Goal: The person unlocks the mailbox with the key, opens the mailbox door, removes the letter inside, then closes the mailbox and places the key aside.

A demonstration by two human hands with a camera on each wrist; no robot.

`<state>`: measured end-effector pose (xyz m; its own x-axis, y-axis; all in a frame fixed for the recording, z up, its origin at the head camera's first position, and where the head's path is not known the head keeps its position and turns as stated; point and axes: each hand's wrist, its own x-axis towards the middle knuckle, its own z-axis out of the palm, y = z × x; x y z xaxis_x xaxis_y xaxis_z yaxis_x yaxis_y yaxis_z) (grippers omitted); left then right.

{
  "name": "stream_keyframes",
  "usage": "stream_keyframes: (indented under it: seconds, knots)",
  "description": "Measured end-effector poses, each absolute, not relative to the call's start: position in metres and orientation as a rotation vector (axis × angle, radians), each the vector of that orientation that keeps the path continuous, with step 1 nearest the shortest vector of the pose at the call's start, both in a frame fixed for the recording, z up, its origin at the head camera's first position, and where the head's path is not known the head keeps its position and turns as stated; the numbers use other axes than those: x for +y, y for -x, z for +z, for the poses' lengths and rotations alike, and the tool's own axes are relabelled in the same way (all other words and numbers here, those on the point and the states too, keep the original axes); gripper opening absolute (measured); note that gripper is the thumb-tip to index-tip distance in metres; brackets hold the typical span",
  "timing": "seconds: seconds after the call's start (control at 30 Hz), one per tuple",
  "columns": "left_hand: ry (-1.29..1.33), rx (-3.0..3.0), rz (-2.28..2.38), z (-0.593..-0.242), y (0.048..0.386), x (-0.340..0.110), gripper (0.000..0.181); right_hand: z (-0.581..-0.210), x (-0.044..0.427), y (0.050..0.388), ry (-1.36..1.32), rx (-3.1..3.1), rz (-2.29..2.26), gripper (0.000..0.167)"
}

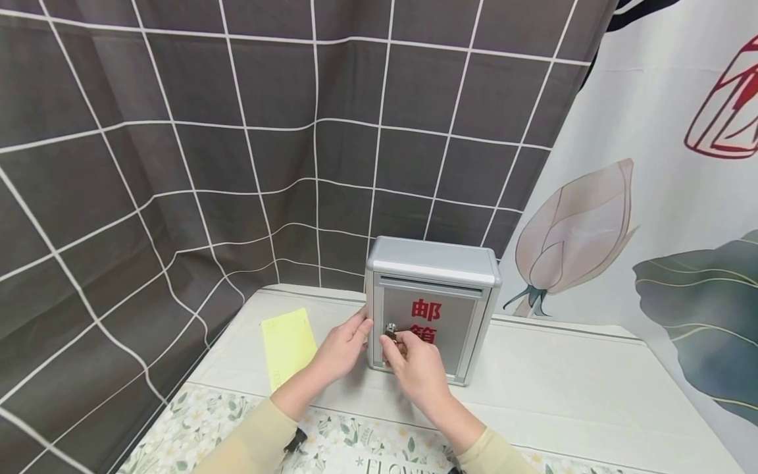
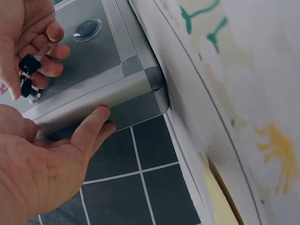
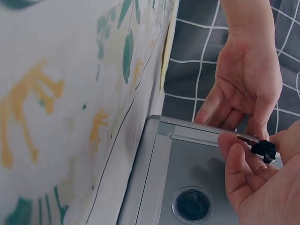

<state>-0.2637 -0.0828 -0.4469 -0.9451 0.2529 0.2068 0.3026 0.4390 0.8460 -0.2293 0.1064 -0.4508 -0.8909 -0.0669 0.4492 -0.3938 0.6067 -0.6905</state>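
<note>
A silver metal mailbox (image 1: 458,336) with red characters on its door stands upright on the table. My right hand (image 1: 420,370) pinches a black-headed key (image 1: 389,334) at the lock (image 1: 391,326) near the door's left edge. Two black key heads show in the left wrist view, one key (image 2: 29,64) lying across the right fingers with its blade bare. The other black head (image 2: 25,87) is beside the silver lock; how deep its blade sits is hidden. With fingers extended, my left hand (image 1: 342,349) rests against the mailbox's left side.
A yellow envelope (image 1: 288,345) lies on the table left of the mailbox. Behind it hangs a dark gridded curtain (image 1: 349,158), with a lotus-print curtain (image 1: 577,230) on the right. A floral cloth (image 1: 361,431) covers the table's near part. The door has a round window (image 3: 192,204).
</note>
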Motion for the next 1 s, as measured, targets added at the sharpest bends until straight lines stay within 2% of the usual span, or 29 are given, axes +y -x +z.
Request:
stream_keyframes:
  seconds: [0.27,0.5,0.73,0.87,1.0]
  knots:
    - [0.513,-2.627,-1.536,-0.447,0.263,-0.083,0.064,-0.462,0.108,0.236,-0.441,-2.345,1.014,0.041]
    - [0.522,-2.62,-1.523,-0.447,0.264,-0.083,0.062,-0.45,0.106,0.227,-0.399,-2.385,0.917,0.033]
    - [0.518,-2.618,-1.53,-0.447,0.264,-0.083,0.062,-0.449,0.105,0.227,-0.414,-2.381,0.909,0.032]
    - [0.51,-2.617,-1.523,-0.447,0.264,-0.083,0.062,-0.458,0.107,0.233,-0.446,-2.338,0.933,0.035]
    - [0.498,-2.627,-1.515,-0.448,0.264,-0.083,0.062,-0.476,0.112,0.245,-0.457,-2.32,0.975,0.045]
